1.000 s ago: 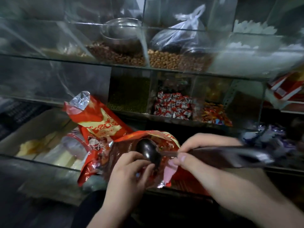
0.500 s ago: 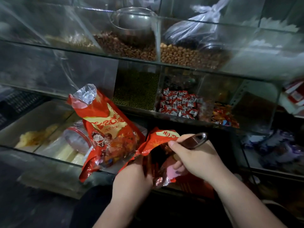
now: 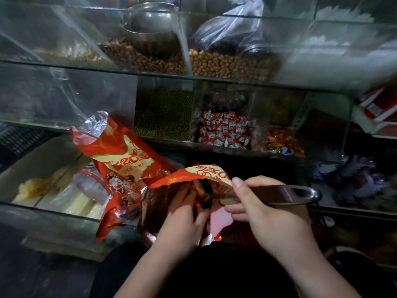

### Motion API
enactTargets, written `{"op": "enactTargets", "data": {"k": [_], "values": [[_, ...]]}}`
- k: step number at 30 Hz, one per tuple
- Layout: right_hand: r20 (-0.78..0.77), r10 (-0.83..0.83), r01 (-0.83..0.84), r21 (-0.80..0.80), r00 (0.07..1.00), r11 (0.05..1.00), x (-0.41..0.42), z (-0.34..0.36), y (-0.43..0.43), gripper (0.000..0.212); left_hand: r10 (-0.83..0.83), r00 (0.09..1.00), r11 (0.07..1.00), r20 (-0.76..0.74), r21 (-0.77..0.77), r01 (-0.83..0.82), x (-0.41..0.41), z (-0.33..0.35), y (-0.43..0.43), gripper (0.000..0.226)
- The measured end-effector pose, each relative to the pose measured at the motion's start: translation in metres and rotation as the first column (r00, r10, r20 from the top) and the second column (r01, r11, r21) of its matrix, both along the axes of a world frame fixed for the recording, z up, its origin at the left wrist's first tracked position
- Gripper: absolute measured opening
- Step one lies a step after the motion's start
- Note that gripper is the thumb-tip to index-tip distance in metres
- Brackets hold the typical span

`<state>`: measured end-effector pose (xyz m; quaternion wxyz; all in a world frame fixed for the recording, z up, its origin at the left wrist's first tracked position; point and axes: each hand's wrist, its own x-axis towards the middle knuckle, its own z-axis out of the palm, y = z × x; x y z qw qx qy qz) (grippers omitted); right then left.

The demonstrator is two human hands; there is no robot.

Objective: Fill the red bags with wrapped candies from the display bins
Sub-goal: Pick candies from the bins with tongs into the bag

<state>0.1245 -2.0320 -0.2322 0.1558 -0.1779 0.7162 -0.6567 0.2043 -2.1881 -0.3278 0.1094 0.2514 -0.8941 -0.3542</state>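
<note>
Your right hand (image 3: 266, 214) clamped the scoop (image 3: 287, 192) handle. Long axis ran right-to-left, bowl inside the red bag (image 3: 202, 171) mouth, which your left hand (image 3: 182, 214) gripped open.

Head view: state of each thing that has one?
front red bag: mouth open, gripped by left hand, candies inside.
rear red bag: tilted, top open, unheld, partly filled.
scoop: handle gripped by right hand, bowl inside front red bag's mouth.
red-and-white candies: wrapped, piled in a middle-shelf bin.
</note>
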Motion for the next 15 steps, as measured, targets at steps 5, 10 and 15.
{"op": "enactTargets", "data": {"k": [5,10,15], "values": [[-0.091,0.069,-0.071,-0.02,0.993,0.997,-0.001,0.0,0.016,0.018,0.187,0.975,0.973,-0.12,0.163,-0.166,-0.017,-0.002,0.004,0.035],[-0.04,0.06,-0.063,-0.085,0.997,0.994,0.004,0.002,0.028,0.035,0.318,0.919,0.927,-0.231,0.28,-0.251,-0.027,-0.001,0.011,0.034],[0.072,-0.005,0.017,-0.173,0.997,0.985,0.008,0.01,0.033,0.031,0.255,0.921,0.967,-0.296,0.095,-0.237,-0.026,-0.002,0.015,0.027]]}}
